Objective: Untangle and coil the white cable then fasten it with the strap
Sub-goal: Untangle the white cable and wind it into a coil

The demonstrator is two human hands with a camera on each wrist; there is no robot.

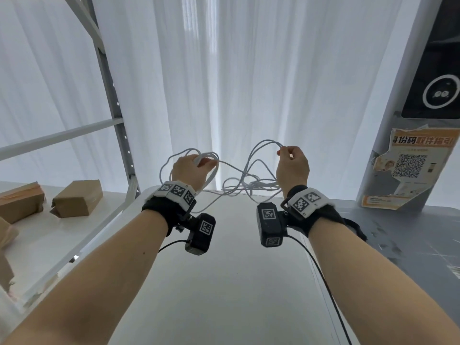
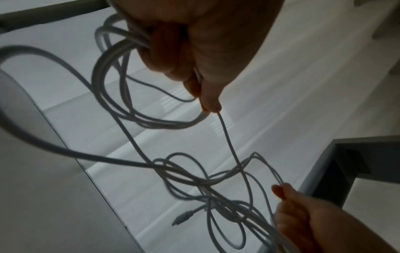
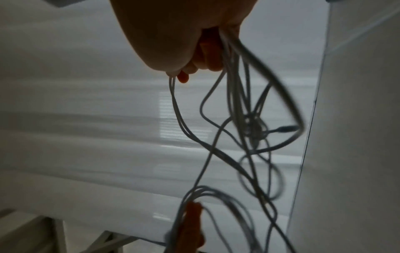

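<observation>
The white cable point(image 1: 245, 181) hangs in the air between both raised hands, above the far edge of the white table point(image 1: 231, 282). My left hand point(image 1: 193, 168) grips a bundle of several loops point(image 2: 121, 82) in its curled fingers and pinches one strand at the fingertips. My right hand point(image 1: 291, 163) pinches a couple of loops point(image 3: 179, 109) at their top. Between the hands the cable is a tangled knot point(image 2: 207, 181), with a plug end point(image 2: 181, 218) dangling from it. No strap shows in any view.
A grey metal shelf frame point(image 1: 109, 95) stands at the left, with cardboard boxes point(image 1: 77, 201) on a white surface below it. At the right stands a grey pillar with a torn orange poster point(image 1: 410, 168). White curtains point(image 1: 236, 83) fill the background.
</observation>
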